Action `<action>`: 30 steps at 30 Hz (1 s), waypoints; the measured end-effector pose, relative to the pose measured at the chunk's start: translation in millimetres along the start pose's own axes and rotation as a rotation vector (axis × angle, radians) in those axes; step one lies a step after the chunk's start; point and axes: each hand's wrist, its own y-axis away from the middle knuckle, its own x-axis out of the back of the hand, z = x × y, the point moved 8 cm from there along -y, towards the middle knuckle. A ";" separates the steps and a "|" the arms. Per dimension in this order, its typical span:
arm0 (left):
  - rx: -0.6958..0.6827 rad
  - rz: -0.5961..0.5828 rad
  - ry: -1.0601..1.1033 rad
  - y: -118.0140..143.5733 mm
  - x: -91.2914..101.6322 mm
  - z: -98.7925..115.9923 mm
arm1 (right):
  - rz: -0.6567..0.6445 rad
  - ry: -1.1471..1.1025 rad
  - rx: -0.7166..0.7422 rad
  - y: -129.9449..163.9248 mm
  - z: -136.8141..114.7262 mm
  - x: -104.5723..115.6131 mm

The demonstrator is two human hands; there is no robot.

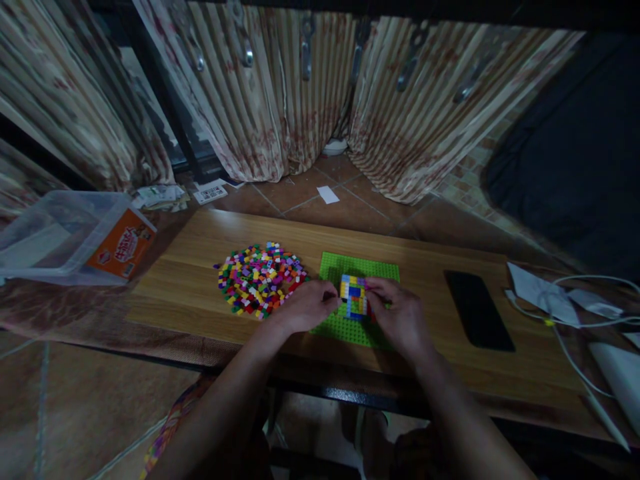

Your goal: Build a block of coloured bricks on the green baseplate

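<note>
On a green baseplate point(361, 267) near the middle of the wooden board point(190, 280): a small block structure point(354, 295) of yellow, blue and other colours, standing between both hands. Left hand point(303, 308) with fingers curled against the left side of the structure, right hand point(400, 315) with fingertips pinched on its right upper edge, both touching it. Just left of the baseplate a heap of loose coloured bricks point(259, 279), further right a dark phone point(478, 308) lying flat, far left a clear plastic box point(70, 235).
</note>
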 end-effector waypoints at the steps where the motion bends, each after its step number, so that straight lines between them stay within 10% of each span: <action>1: 0.003 0.000 -0.001 0.2 -0.1 0.2 | 0.011 -0.008 -0.011 -0.5 0.3 0.2; 30: 0.098 0.176 -0.125 -2.4 -7.5 0.1 | 0.070 0.006 -0.316 -14.6 9.6 -1.0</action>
